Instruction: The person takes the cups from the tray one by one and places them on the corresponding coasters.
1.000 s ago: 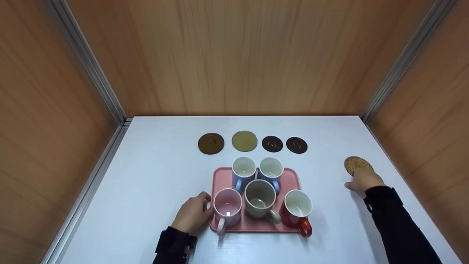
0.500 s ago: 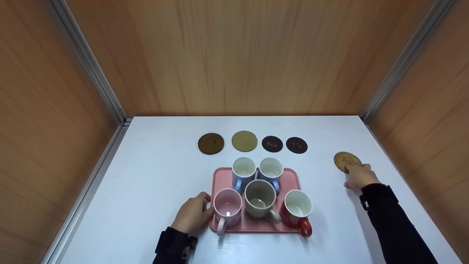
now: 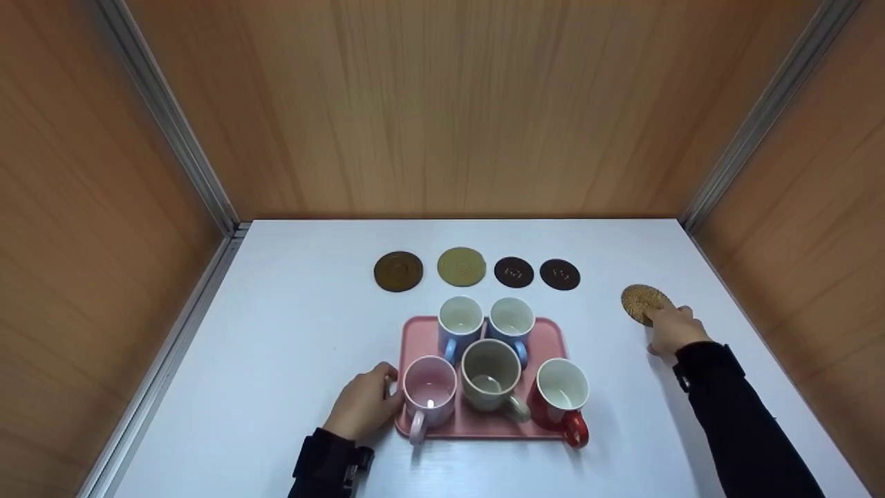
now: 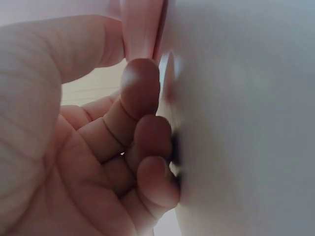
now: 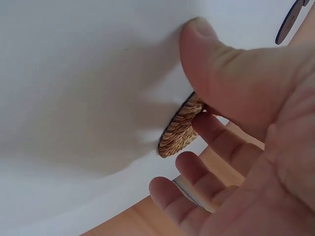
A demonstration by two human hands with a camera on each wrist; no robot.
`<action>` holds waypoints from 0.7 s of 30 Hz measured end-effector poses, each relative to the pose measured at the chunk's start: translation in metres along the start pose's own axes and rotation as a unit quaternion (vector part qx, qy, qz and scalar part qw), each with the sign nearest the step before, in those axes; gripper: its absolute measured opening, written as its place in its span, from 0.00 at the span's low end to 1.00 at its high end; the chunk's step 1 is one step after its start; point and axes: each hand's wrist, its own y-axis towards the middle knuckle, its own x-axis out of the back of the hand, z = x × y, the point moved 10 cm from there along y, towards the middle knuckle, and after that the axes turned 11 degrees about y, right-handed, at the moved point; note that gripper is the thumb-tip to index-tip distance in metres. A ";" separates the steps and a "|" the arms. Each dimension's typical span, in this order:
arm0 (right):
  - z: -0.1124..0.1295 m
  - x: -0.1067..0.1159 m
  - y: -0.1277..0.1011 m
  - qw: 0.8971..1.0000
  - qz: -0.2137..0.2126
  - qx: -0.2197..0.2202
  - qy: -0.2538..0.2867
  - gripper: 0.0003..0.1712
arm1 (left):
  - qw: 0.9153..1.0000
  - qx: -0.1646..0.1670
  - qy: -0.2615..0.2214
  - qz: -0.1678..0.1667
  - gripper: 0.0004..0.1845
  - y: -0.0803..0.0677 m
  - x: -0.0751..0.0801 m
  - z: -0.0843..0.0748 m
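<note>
At the left side of a pink tray (image 3: 418, 332), my left hand (image 3: 363, 404) grips the edge. The left wrist view shows its thumb and curled fingertips at the pink rim (image 4: 141, 29). On the tray stand a pink mug (image 3: 430, 380), a grey-beige mug (image 3: 491, 373), a red mug (image 3: 561, 384) with a white inside, and two blue mugs with white insides. Out on the right, my right hand (image 3: 677, 330) presses its fingertips on a round woven straw coaster (image 3: 641, 301) lying on the table. Its thumb (image 5: 197, 54) stands away from the coaster (image 5: 177, 132).
Behind the tray lie a brown coaster (image 3: 398, 271), an olive-green coaster (image 3: 461, 267) and two small dark coasters (image 3: 514, 272) in a row. Wooden panels (image 3: 442, 111) close off the white table (image 3: 290, 332) at the back and both sides.
My right hand has slid the woven coaster leftward and slightly back across the table, slowing lately. The left hand, tray and mugs have kept their places.
</note>
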 end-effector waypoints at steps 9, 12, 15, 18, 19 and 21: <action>0.016 -0.002 0.003 1.000 0.003 0.007 0.027 0.50 | 1.000 0.007 0.001 0.006 0.17 0.001 -0.003 0.002; 0.022 -0.001 0.005 1.000 -0.008 0.011 0.021 0.51 | 1.000 0.009 0.000 0.007 0.17 0.001 -0.003 0.003; 0.027 0.000 0.007 1.000 -0.015 0.014 0.020 0.50 | 1.000 0.010 -0.003 0.008 0.17 0.001 -0.004 0.003; 0.031 0.000 0.009 1.000 -0.017 0.019 0.017 0.50 | 1.000 0.012 -0.002 0.011 0.18 0.001 -0.004 0.003; 0.031 0.000 0.010 1.000 -0.017 0.019 0.018 0.50 | 1.000 0.014 -0.004 0.012 0.18 0.001 -0.004 0.003; 0.032 0.000 0.012 1.000 -0.012 0.016 0.023 0.50 | 1.000 0.017 -0.005 0.014 0.18 0.001 -0.004 0.004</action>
